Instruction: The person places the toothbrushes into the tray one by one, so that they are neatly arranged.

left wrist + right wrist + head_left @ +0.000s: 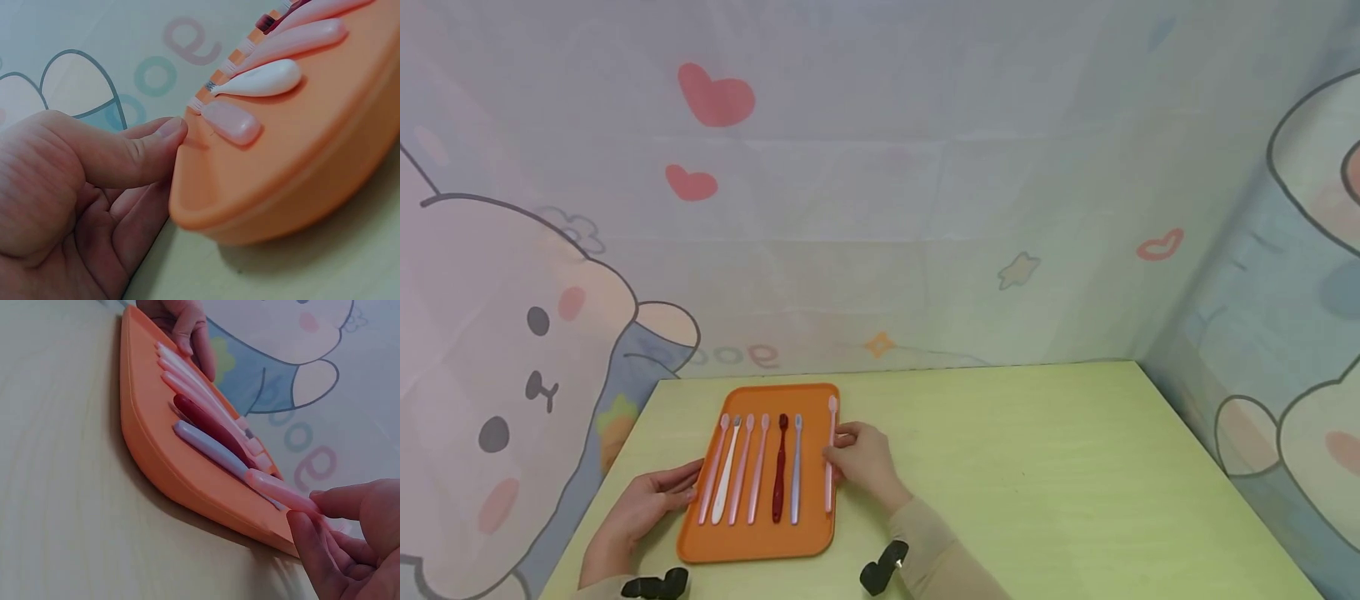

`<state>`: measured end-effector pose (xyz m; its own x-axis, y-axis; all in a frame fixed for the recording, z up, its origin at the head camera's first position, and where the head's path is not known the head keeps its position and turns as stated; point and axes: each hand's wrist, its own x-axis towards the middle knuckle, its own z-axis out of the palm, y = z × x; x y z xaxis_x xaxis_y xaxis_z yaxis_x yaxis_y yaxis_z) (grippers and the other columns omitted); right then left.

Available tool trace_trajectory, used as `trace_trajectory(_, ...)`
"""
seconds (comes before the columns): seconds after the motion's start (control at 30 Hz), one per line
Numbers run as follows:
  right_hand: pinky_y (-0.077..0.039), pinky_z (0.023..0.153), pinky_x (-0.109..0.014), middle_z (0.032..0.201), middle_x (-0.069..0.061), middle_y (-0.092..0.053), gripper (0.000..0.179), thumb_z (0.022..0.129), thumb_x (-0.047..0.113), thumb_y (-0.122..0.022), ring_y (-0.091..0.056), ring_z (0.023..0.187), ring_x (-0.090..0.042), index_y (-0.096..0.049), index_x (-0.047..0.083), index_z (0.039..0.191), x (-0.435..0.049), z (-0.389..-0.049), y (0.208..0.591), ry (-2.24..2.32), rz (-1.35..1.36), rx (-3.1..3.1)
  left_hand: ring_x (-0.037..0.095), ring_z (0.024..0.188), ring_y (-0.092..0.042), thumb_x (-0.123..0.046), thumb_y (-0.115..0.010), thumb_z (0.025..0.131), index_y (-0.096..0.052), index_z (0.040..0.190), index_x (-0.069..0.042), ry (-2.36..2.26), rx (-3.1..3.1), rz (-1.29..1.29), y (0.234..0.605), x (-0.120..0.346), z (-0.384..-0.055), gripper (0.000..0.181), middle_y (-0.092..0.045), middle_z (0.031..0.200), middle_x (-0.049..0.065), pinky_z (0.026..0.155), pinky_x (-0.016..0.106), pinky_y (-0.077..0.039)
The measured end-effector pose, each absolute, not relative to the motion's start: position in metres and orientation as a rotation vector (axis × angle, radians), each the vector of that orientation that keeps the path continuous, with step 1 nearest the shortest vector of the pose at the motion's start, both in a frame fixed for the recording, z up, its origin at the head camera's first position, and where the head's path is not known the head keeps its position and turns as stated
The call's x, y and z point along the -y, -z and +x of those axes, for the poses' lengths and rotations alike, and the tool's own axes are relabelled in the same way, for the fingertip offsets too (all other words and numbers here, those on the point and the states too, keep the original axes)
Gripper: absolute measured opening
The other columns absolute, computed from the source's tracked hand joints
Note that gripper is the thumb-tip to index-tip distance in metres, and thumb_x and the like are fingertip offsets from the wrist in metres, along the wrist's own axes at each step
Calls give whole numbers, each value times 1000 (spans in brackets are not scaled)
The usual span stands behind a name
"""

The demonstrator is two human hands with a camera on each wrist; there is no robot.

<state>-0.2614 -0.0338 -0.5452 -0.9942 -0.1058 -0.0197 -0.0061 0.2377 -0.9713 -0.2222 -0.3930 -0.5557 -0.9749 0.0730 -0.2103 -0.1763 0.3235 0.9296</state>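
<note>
An orange tray [811,533] carries a row of toothbrushes, heads towards the back. From the left lie a pink toothbrush [711,481], a white toothbrush [724,483], two more pink ones, a dark red toothbrush [778,479] and a blue toothbrush [797,479]. My right hand [867,462] pinches another pink toothbrush [281,489] between thumb and fingers, over the tray's right edge; in the right wrist view its handle looks raised off the tray. With thumb and fingers, my left hand [112,169] grips the tray's left rim.
The tray rests at the left of a pale yellow-green table [1037,483]. A printed cloth [880,183] with hearts and cartoon animals stands behind the table and along its sides. Black wrist devices [883,568] sit at both sleeves.
</note>
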Motion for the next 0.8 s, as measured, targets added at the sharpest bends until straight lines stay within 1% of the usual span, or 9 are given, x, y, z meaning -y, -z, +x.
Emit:
trace_trajectory(0.17,-60,58,-28,97,-5,-72,41,91,4,-82,-68,72,-12,-69,-7,129,44,-259,546,1865,-80,-2410,-12,106,-61,-2,-74,99,-47,152,12,-1718,-2369,-93,557,390,-222,61,-55,150,28,89,19,-56)
trace_trajectory(0.23,-60,59,-27,96,-4,-72,41,91,4,-83,-69,73,-12,-70,-7,129,46,-258,546,1857,-64,-2425,-11,106,-62,-2,-74,99,-47,152,12,-1719,-2365,-94,557,388,-223,61,-54,150,28,89,19,-56)
trace_trajectory(0.33,-60,59,-26,93,-3,-72,39,91,5,-84,-69,71,-11,-71,-6,127,48,-257,545,1835,-48,-2470,-10,106,-62,-2,-74,99,-47,153,12,-1708,-2376,-95,557,387,-224,61,-55,150,28,89,18,-56)
trace_trajectory(0.63,-59,58,-24,84,0,-72,30,87,4,-87,-67,66,-8,-77,-6,113,49,-256,547,1774,-70,-2601,-10,105,-63,1,-72,99,-47,152,13,-1707,-2379,-98,556,385,-224,60,-55,150,30,88,19,-57)
trace_trajectory(0.8,-58,57,-24,81,2,-70,29,86,4,-87,-65,64,-8,-77,-5,111,49,-255,548,1767,-62,-2605,-10,104,-64,2,-72,99,-46,152,13,-1715,-2365,-101,556,385,-224,60,-54,150,30,88,20,-57)
